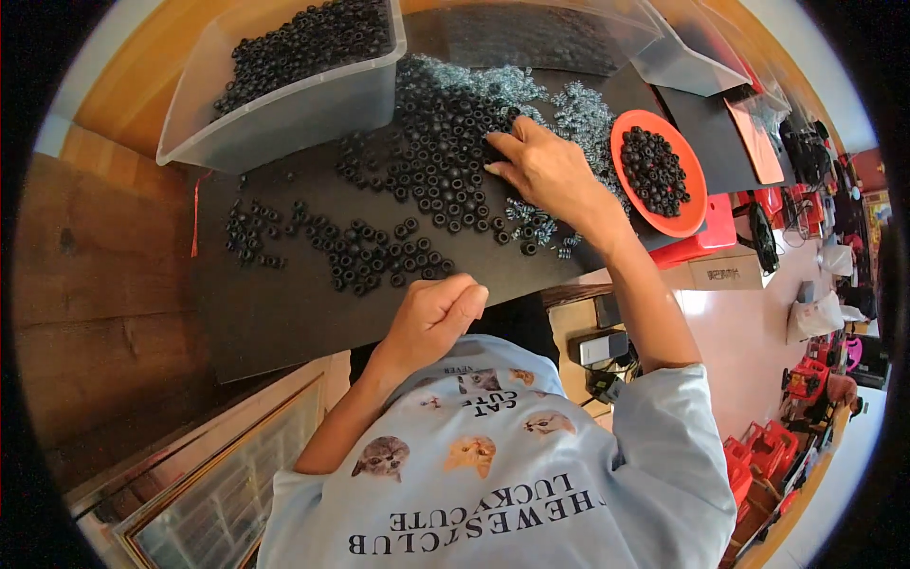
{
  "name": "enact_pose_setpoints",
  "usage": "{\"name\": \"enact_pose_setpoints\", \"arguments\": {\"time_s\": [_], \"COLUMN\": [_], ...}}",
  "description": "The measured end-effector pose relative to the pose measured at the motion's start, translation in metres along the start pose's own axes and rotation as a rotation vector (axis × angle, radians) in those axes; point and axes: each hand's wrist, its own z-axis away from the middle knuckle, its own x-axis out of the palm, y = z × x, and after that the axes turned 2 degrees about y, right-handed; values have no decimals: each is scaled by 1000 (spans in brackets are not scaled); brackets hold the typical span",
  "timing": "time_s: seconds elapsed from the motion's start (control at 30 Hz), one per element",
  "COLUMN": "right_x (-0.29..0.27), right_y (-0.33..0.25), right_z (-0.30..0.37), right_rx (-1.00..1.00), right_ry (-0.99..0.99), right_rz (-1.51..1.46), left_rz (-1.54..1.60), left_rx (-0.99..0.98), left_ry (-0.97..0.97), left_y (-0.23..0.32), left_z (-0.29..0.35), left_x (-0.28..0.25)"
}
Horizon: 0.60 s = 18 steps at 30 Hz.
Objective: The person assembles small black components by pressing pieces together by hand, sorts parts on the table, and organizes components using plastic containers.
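Many small black ring-shaped parts point(450, 142) lie heaped on the dark table point(275, 332). Over the right side of this heap is my right hand point(555, 171), its thumb and forefinger apart and the fingertips at the rings. The other fingers are partly hidden under it. Beside and behind the rings spread small clear bluish pieces point(583, 114). My left hand point(436, 318) is closed in a fist near the table's front edge; whatever is inside it, if anything, is hidden. Just beyond that fist lies a looser group of black rings point(365, 256).
A translucent bin point(284, 142) of black rings stands at the back left. To the right, an orange-red plate point(697, 190) holds more black rings. Another clear bin point(687, 57) is at the back right. Red stools point(768, 446) stand on the floor at the right.
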Motion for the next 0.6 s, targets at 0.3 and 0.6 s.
{"name": "enact_pose_setpoints", "arguments": {"time_s": [0.3, 0.6], "right_x": [15, 5], "right_y": [-25, -44], "right_z": [-16, -24], "right_rx": [-54, -75], "right_ry": [21, -30], "right_rz": [-33, -79], "left_rz": [-57, -77], "left_rx": [-3, 148], "left_ry": [-24, -28], "left_y": [-1, 0], "left_z": [-1, -2], "left_x": [-2, -4]}}
